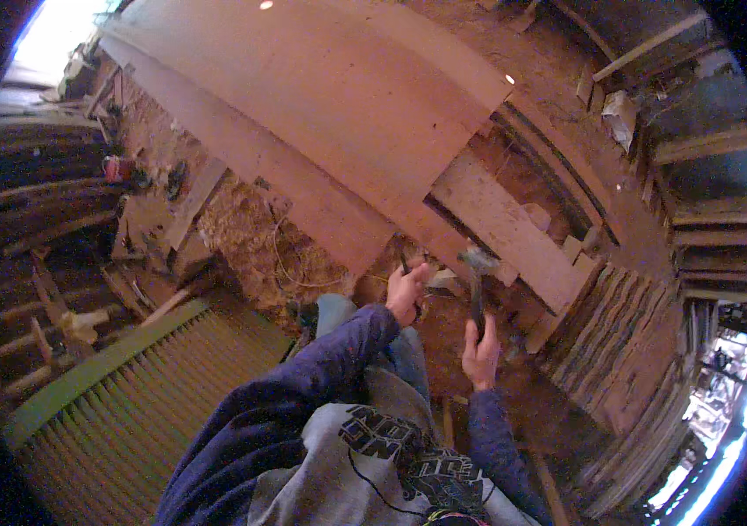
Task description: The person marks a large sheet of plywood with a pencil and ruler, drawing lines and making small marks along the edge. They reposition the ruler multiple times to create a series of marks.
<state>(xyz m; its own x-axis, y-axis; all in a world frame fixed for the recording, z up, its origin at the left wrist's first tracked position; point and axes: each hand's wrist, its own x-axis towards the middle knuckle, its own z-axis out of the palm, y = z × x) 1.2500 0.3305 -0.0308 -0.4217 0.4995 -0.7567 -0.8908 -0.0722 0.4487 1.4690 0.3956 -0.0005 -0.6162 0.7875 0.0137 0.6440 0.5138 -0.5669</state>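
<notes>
The right hand (481, 351) has its fingers clamped on the handle of a hammer (477, 280), head at twelve o'clock. The left hand (406, 291), at nine o'clock, pinches a small dark nail (404, 263) against the plank (500, 230).

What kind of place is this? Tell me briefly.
Most likely a woodworking shop: large plywood sheets, sawdust and shavings on the floor, stacked planks, and a hammer in the right hand.

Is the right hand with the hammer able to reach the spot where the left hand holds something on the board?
Probably yes. The hammer in the right hand is raised beside the left hand, and nothing lies between them at the board edge.
</notes>
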